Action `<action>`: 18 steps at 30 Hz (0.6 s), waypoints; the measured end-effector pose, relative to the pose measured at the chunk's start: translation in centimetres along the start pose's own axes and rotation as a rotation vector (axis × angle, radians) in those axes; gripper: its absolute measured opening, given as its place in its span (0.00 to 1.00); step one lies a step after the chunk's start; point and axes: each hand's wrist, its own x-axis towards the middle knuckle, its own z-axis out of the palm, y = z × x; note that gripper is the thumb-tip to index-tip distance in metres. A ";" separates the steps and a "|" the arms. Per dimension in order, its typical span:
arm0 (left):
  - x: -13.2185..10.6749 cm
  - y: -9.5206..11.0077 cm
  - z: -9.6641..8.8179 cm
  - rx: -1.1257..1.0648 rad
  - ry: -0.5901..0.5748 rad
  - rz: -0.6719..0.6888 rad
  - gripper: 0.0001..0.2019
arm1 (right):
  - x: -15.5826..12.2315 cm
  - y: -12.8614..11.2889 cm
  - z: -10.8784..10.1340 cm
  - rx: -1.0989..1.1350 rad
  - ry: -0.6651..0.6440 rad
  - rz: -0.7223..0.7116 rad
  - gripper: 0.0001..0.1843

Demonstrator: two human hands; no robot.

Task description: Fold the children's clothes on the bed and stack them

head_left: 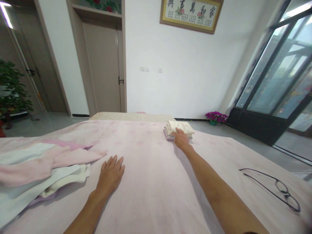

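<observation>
My right hand (181,138) reaches far across the table and touches the near side and top of a stack of folded cloths (182,126). The top cloth is cream with small marks, and a lilac layer shows at the bottom. Whether its fingers grip the stack or only rest on it, I cannot tell. Palm down on the pale pink tablecloth (151,182) lies my left hand (112,172), fingers slightly spread, holding nothing. Just left of it is a loose heap of clothes (48,165) in pink, white, cream and lilac.
A pair of black-framed glasses (282,191) lies unfolded on the right of the table. Beyond the far edge is a beige surface (131,116). Purple flowers (216,117) stand on the floor by the glass door (275,78); a leafy plant (13,91) is at the left.
</observation>
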 end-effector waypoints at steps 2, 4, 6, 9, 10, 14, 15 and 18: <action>0.0 0.0 0.1 -0.014 0.008 -0.008 0.25 | 0.0 0.2 0.1 0.010 0.020 -0.017 0.24; 0.0 0.0 0.2 -0.030 0.014 -0.017 0.25 | 0.2 0.4 0.0 -0.005 0.030 -0.041 0.24; 0.1 0.0 0.2 -0.047 0.020 -0.023 0.24 | 0.3 0.7 -0.3 -0.034 0.031 -0.080 0.22; 0.1 0.0 0.3 -0.074 0.034 -0.024 0.24 | 0.5 1.1 -1.1 -0.058 0.020 -0.094 0.18; 0.1 0.0 0.2 -0.081 0.038 -0.022 0.24 | 0.6 1.2 -1.5 -0.040 0.026 -0.077 0.17; 0.1 0.0 0.1 -0.082 0.041 -0.021 0.24 | 0.6 1.2 -3.8 0.189 0.191 0.008 0.16; 0.1 0.1 0.0 -0.076 0.039 -0.022 0.24 | 0.5 1.0 -4.6 0.279 0.265 0.024 0.15; 0.0 0.2 -0.2 -0.068 0.038 -0.022 0.24 | -0.1 -0.4 -7.2 0.615 0.433 0.061 0.15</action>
